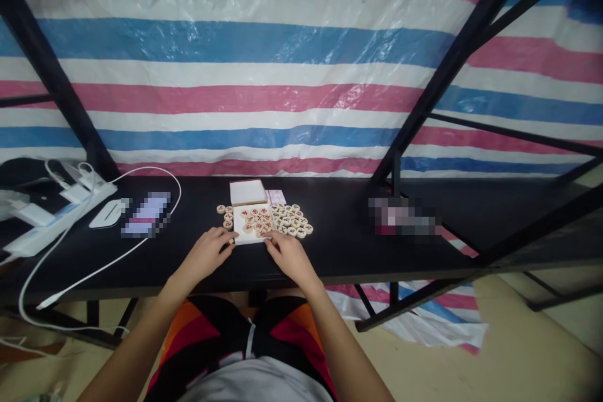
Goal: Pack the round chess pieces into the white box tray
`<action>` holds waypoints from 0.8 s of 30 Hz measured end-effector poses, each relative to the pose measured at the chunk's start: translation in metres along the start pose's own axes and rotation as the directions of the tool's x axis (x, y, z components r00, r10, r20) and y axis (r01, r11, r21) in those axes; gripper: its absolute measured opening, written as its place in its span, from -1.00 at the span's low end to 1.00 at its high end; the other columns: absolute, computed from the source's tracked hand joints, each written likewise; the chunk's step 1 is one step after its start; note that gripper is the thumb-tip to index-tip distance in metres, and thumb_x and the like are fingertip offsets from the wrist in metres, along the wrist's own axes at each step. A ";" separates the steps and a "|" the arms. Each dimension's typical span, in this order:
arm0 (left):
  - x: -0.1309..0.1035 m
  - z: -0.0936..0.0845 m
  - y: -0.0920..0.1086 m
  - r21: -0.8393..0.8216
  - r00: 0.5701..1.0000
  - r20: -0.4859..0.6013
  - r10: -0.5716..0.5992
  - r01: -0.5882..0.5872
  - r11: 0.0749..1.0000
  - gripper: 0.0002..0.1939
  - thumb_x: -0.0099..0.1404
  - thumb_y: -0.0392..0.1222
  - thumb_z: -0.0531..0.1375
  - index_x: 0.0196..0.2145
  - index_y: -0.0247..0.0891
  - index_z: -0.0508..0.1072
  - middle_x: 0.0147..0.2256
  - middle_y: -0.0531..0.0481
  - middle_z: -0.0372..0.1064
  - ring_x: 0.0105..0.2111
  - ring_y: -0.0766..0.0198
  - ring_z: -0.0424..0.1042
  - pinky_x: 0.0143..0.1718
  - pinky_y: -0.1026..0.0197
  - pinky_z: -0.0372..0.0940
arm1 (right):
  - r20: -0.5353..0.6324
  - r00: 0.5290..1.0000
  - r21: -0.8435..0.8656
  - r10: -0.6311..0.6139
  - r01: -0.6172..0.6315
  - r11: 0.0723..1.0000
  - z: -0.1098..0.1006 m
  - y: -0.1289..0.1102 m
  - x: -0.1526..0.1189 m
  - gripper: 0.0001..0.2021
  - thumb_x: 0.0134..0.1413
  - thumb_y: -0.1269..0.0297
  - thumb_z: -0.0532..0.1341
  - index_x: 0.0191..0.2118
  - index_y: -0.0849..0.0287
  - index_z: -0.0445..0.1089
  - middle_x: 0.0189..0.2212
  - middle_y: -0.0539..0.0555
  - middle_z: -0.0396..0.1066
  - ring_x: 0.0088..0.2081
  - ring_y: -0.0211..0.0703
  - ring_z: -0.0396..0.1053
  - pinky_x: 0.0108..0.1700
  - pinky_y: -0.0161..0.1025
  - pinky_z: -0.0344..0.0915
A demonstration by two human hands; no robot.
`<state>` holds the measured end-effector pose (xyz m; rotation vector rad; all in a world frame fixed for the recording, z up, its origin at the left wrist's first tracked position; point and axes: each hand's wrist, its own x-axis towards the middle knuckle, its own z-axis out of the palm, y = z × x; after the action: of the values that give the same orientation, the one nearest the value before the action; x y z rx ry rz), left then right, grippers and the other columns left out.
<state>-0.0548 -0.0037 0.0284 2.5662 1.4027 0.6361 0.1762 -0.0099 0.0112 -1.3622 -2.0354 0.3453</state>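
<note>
i see the left hand (207,254) at the white box (238,223), red-lettered pieces (259,218) inside, then the right hand (293,256), both grips too small for me to tell; its knock could scatter the dark-lettered pieces (295,223).

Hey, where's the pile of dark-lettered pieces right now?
In the head view, the pile sits near the centre on the black table, just right of the white box and beyond the right hand.

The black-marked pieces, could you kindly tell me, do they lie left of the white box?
No, the black-marked pieces lie clustered to the right of the white box.
</note>
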 end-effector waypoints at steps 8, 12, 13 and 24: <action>0.009 0.006 -0.023 -0.230 0.976 -0.072 -0.205 0.184 0.956 -0.67 0.22 -0.17 0.13 -0.05 -0.20 0.32 -0.32 0.02 0.35 -0.36 0.26 0.38 -0.25 0.22 0.29 | 0.001 1.000 0.009 -0.004 0.004 1.000 -0.002 -0.002 0.000 -0.78 0.18 0.32 0.02 -0.16 0.13 0.39 -0.37 0.04 0.46 -0.35 -0.21 0.40 -0.24 -0.33 0.22; 0.017 0.003 -0.028 -0.224 0.984 -0.020 -0.177 0.169 0.960 -0.80 0.23 -0.14 0.13 -0.19 -0.19 0.40 -0.34 0.03 0.38 -0.32 0.25 0.39 -0.22 0.22 0.28 | 0.008 1.000 0.004 0.005 -0.006 1.000 -0.002 -0.002 0.000 -0.78 0.18 0.32 0.03 -0.17 0.13 0.39 -0.37 0.04 0.46 -0.35 -0.21 0.40 -0.24 -0.33 0.22; 0.018 0.002 -0.029 -0.170 0.989 -0.029 -0.144 0.137 0.976 -0.80 0.24 -0.12 0.12 -0.20 -0.19 0.43 -0.29 0.01 0.38 -0.27 0.22 0.38 -0.17 0.20 0.27 | 0.007 1.000 0.003 0.009 -0.009 1.000 -0.002 -0.002 0.000 -0.78 0.18 0.32 0.03 -0.17 0.13 0.39 -0.36 0.04 0.46 -0.34 -0.21 0.40 -0.24 -0.33 0.21; -0.003 -0.007 -0.029 0.021 0.980 -0.121 -0.158 0.162 0.987 -0.61 0.29 -0.02 0.03 0.01 -0.20 0.34 -0.20 -0.06 0.23 -0.21 0.19 0.34 -0.08 0.13 0.25 | 0.015 1.000 0.008 0.012 -0.012 1.000 -0.002 -0.001 0.001 -0.78 0.18 0.31 0.03 -0.16 0.12 0.39 -0.38 0.03 0.46 -0.34 -0.20 0.40 -0.22 -0.32 0.22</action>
<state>-0.0816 0.0094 0.0243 2.4415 1.6488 0.7575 0.1763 -0.0100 0.0132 -1.3711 -2.0367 0.3697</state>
